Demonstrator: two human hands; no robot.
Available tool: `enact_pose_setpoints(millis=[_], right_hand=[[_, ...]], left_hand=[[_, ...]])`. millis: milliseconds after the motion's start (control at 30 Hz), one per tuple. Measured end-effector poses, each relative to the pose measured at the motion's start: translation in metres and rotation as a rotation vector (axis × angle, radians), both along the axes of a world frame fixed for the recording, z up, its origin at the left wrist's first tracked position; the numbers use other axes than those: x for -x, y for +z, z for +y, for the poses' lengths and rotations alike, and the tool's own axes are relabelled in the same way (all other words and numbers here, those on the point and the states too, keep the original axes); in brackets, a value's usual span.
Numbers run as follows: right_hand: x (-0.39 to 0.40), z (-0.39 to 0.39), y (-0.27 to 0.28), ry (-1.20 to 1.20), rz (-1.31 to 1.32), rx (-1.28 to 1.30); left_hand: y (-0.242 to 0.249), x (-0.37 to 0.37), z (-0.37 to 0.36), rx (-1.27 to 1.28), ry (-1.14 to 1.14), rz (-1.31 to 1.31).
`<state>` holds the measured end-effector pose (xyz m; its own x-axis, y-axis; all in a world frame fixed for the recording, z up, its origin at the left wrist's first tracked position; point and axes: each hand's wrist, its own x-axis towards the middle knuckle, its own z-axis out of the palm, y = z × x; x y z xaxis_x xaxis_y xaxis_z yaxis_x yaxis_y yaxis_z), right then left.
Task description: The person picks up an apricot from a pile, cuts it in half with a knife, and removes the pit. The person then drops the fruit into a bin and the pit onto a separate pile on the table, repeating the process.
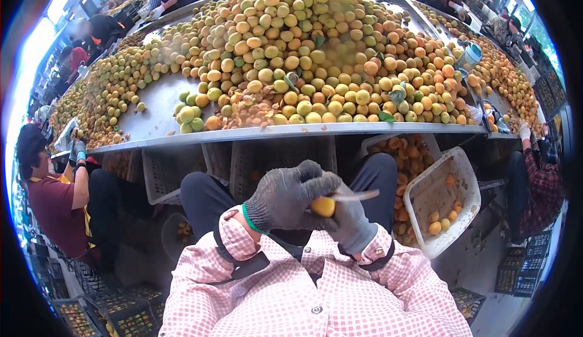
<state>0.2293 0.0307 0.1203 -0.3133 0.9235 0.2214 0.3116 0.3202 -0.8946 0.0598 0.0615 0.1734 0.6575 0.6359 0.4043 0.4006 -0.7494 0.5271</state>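
Near side of the table [291, 131]: my left hand [282, 197], fingers closed, grips a fruit [323, 207] beside a blade [362, 196]; right hand [354, 229], grip indiscernible. Curved skin could deflect the edge into me.

Forearms [238, 235] angled inward, the left hand [282, 198] curls its fingers [322, 185] near the right hand [353, 226], which seems partly hidden.

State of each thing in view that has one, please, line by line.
Left hand: gloved, fingers curled
Right hand: gloved, grip unclear
Blade: bare, pointing right
Fruit at the hands: cut or whole unclear
Metal table: heaped with fruit, partly bare
White basket: tilted, some fruit inside
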Motion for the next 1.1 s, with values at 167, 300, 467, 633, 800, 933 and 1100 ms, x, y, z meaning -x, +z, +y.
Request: enact_pose_setpoints(millis=[167,300,467,633,800,933,1100], right_hand=[[0.014,-0.016,-0.001,0.04,0.504,0.375],[0.014,-0.009,0.006,-0.214,0.38,0.167],[0.032,-0.006,0.019,-0.423,0.749,0.055],[0.027,0.006,-0.008,-0.331,0.618,-0.229],[0.018,0.02,-0.025,-0.266,0.604,-0.127],[0.014,0.033,-0.021,-0.243,0.612,0.237],[-0.003,0.076,-0.015,-0.283,1.033,0.853]], left_hand=[[0.011,-0.002,0.0,-0.148,-0.14,0.041],[-0.018,-0.011,-0.009,-0.023,0.018,-0.247],[-0.036,-0.035,-0.037,0.251,0.224,-0.627],[-0.056,-0.053,-0.039,0.78,0.36,-1.039],[-0.056,-0.052,-0.029,1.105,0.462,-0.982],[-0.041,-0.045,0.0,1.241,0.495,-0.901],[-0.047,-0.031,0.061,0.837,0.622,-0.506]])
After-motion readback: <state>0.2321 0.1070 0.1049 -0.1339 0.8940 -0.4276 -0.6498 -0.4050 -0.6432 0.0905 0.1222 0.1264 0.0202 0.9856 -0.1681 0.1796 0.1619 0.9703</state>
